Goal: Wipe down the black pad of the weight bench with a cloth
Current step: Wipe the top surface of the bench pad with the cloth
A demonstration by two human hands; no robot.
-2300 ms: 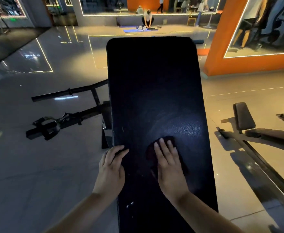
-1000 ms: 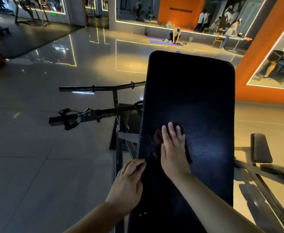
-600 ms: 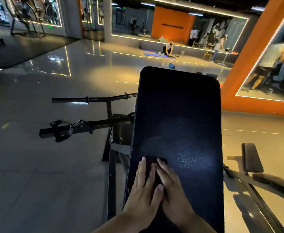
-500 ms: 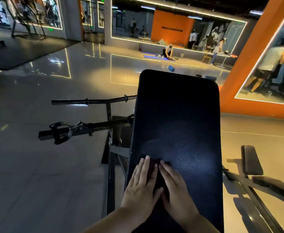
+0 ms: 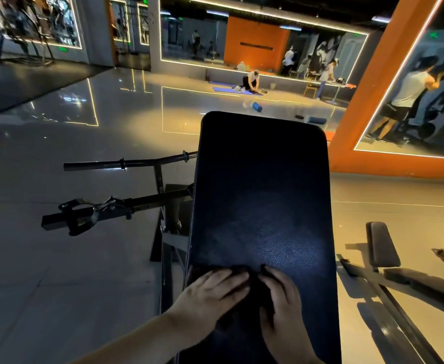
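The long black pad (image 5: 261, 195) of the weight bench runs away from me up the middle of the view. A dark cloth (image 5: 253, 282) lies flat on the pad's near end, hard to tell from the black surface. My left hand (image 5: 210, 290) rests palm down on the cloth's left part by the pad's left edge, fingers spread. My right hand (image 5: 281, 298) presses palm down on its right part. Most of the cloth is hidden under both hands.
The bench's black metal frame and bars (image 5: 116, 208) stick out to the left. Another bench with a small pad (image 5: 382, 245) stands at the right. An orange pillar with a mirror (image 5: 399, 101) rises beyond. A person (image 5: 251, 80) kneels on a mat far off.
My left hand left the pad's left edge and joined my right hand on the cloth. Both hands have slid the cloth down toward the near end of the pad.
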